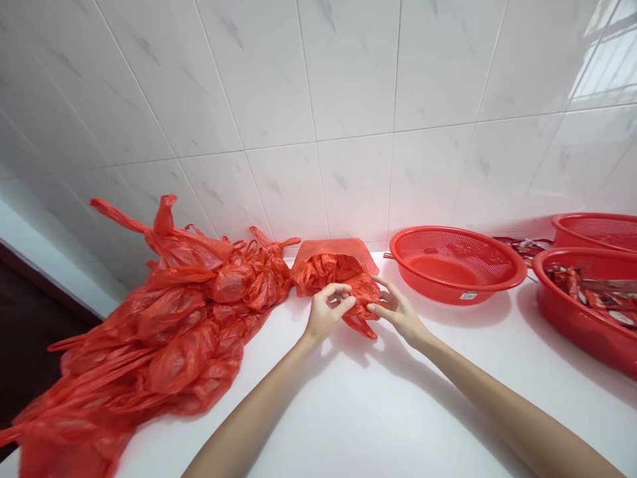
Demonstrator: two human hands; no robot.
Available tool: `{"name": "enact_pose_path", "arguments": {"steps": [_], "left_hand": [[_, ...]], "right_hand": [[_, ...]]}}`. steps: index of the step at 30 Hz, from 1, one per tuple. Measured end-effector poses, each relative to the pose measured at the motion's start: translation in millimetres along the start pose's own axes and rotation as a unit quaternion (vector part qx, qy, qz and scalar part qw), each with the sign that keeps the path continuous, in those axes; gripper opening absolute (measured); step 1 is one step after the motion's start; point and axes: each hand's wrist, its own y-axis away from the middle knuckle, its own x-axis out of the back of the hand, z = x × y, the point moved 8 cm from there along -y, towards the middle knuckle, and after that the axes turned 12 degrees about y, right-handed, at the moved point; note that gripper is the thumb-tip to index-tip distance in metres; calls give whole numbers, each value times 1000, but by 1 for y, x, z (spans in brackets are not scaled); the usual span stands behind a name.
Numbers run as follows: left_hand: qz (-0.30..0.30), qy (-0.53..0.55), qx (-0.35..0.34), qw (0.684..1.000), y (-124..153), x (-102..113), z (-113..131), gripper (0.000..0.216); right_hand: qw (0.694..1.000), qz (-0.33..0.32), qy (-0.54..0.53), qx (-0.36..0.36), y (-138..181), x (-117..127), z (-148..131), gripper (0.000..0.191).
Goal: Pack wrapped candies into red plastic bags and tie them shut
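A small red plastic bag (362, 291) lies on the white counter (378, 398) in front of an open stack of folded red bags (331, 262) by the wall. My left hand (326, 312) pinches the bag's near edge with thumb and fingers curled. My right hand (395, 309) grips the same bag from the right side, fingers pressed into the crumpled plastic. A handle loop of the bag hangs down between both hands.
A big heap of knotted, filled red bags (169, 318) covers the counter's left part. An empty red colander basket (455, 262) stands to the right. Further right stands a red basket (587, 305) with wrapped sweets, and another red basket (594, 229) behind. Tiled wall at the back.
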Motion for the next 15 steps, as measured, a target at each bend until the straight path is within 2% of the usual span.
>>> {"name": "enact_pose_path", "arguments": {"steps": [3,8,12,15], "left_hand": [[-12,-11,24,1000,1,-6,-4,44],[-111,-44,63,991,6,-30,-13,64],[-171,10,127,977,11,-46,-24,59],[-156,59,148,975,8,-45,-28,42]], "right_hand": [[1000,24,-1,-17,10,13,1,62],[996,72,-15,-48,20,29,12,55],[994,80,-20,-70,24,35,18,59],[994,50,-33,-90,27,34,19,58]]}}
